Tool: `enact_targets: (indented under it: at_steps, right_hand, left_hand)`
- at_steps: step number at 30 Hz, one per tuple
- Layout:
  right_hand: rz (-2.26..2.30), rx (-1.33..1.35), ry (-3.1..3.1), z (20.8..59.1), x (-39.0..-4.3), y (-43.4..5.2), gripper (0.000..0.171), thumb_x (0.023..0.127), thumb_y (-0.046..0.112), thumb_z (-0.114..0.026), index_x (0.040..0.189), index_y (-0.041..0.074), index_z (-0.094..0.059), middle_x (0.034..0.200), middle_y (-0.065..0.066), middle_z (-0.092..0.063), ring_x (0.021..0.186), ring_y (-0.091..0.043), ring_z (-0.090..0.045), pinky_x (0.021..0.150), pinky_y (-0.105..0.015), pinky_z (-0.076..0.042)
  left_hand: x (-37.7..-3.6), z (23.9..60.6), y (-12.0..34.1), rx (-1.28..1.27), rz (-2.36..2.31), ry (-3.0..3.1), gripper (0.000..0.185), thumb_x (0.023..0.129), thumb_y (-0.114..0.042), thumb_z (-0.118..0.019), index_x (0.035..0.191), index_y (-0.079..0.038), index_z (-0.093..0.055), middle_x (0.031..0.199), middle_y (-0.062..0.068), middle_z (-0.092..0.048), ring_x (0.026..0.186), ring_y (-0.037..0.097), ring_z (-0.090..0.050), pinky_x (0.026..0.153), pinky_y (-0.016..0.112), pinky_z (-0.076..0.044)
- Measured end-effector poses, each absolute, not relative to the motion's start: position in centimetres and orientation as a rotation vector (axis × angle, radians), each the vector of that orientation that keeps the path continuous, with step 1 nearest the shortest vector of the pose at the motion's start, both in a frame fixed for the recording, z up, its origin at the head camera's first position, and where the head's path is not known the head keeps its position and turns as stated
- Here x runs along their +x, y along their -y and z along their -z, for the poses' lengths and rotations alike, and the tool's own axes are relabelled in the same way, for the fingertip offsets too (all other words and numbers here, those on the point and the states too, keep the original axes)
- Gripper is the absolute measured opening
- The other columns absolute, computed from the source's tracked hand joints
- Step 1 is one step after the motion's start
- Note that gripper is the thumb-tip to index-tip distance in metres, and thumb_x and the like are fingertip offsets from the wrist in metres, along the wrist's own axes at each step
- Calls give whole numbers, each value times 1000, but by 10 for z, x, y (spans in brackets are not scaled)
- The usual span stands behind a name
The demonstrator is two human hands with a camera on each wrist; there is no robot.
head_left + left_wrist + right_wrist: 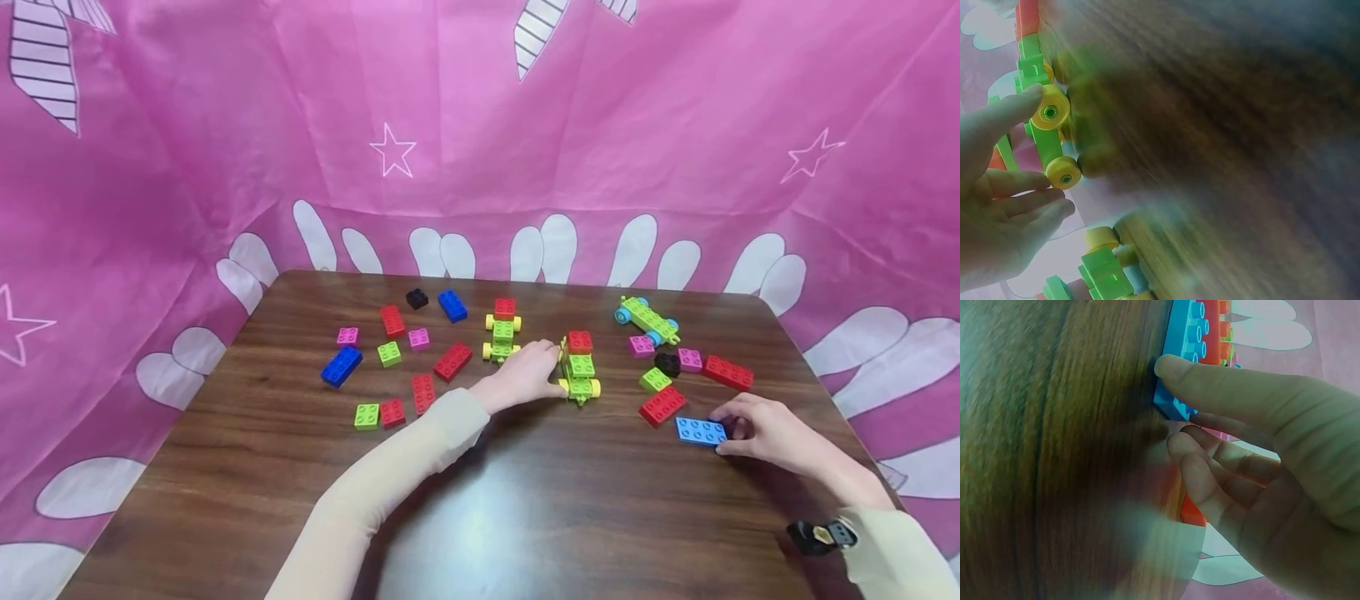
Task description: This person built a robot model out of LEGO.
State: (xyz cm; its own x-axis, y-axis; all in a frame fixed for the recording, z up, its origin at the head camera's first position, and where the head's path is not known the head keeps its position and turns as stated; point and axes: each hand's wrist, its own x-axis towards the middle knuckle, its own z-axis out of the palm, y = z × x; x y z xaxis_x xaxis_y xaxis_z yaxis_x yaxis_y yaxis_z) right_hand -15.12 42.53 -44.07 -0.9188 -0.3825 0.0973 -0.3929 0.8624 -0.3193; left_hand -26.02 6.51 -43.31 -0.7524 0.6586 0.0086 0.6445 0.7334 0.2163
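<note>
The green wheeled car [580,373], topped with a red brick, stands near the middle of the table [525,517]; my left hand [522,377] touches its side, fingertips [1022,103] against the yellow wheels, fingers fairly straight. My right hand [765,429] pinches the light blue plate [701,431] at its end, thumb on one edge and curled fingers at the other, the plate lying flat on the table near the right edge. I count three wheeled builds: mine, another green and red car [502,331] just behind my left hand, and a blue-wheeled one [647,320] farther right. Two dark blue bricks [342,366] lie to the left.
</note>
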Motion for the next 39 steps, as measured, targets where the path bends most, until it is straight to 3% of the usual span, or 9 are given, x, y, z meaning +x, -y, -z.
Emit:
enact_targets:
  at_steps: [7, 15, 22, 39]
  right_hand:
    - [-515, 688, 2984, 443, -147, -426, 38, 61, 11, -92, 91, 7, -70, 81, 6, -60, 65, 9, -43, 53, -17, -44]
    - [-671, 778, 2903, 450, -145, -424, 38, 61, 4, -91, 92, 7, -69, 80, 4, -63, 68, 8, -50, 55, -15, -50]
    - [-689, 845, 2843, 450, -143, -418, 40, 60, 0, -89, 94, 8, -69, 81, 3, -64, 69, 8, -54, 57, -10, -49]
    - [-649, 895, 2877, 449, -137, -372, 36, 66, 10, -90, 95, 16, -70, 84, 11, -62, 71, 7, -50, 58, -16, -51]
  left_hand:
    - [-263, 434, -69, 1055, -321, -2849, 61, 89, -44, -72, 131, -2, -59, 137, 12, -60, 126, 25, -59, 107, 34, -49]
    - [-266, 439, -75, 1037, -331, -2886, 48, 93, -30, -69, 131, -2, -59, 135, 11, -61, 121, 24, -61, 102, 33, -52]
    - [-263, 431, -70, 1027, -327, -2862, 49, 95, -34, -66, 132, -3, -59, 134, 11, -63, 120, 24, -62, 102, 34, -53]
    - [-234, 393, 4, 1115, -530, -2738, 48, 94, -33, -68, 133, -5, -61, 132, 8, -67, 124, 21, -62, 106, 36, -50]
